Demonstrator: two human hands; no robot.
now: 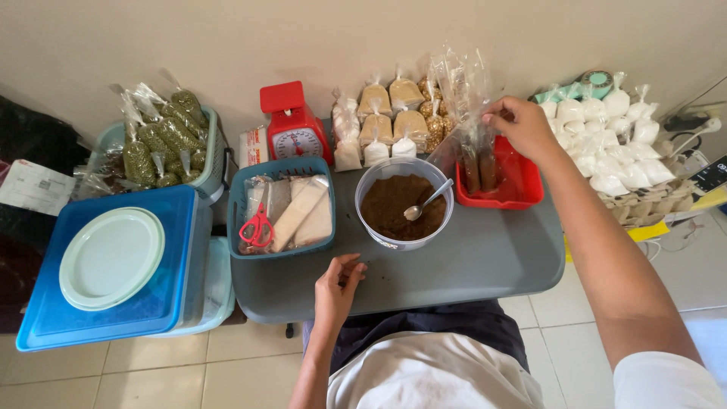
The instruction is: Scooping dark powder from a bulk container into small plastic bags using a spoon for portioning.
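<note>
My right hand (522,125) pinches a long clear bag (475,144) w/ brown filling at 1 o'clock, above the red tray (522,189). Left hand (337,284) curled loose, empty, at 6. Best lower it upright, slowly.

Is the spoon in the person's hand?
No, the spoon rests in the bowl of brown powder, apart from the left hand and right hand.
</note>
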